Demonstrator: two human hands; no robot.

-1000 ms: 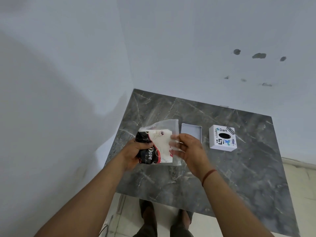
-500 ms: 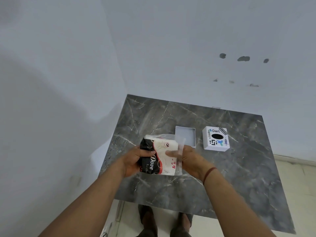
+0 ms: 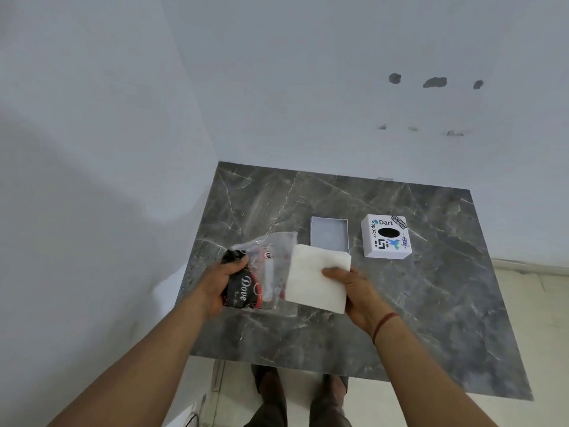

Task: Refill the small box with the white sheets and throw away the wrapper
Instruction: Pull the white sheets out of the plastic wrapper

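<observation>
My left hand [image 3: 220,286] grips the black end of a plastic wrapper [image 3: 261,272] printed "Dove", held just above the table. My right hand [image 3: 354,288] holds a thick stack of white sheets [image 3: 314,278] by its right edge, pulled most of the way out of the wrapper's clear open end. Behind the stack lies the small white box's open tray [image 3: 329,234], with nothing in it. To its right stands the box's white cover [image 3: 386,237], with stickers and a black oval slot on top.
The grey marble table [image 3: 415,303] sits in a corner, with white walls at the left and back. Its front edge is near my feet [image 3: 298,392] on the pale floor. No bin is in view.
My right hand has drawn the white stack rightward out of the wrapper, which now hangs mostly flat and limp in my left hand.
</observation>
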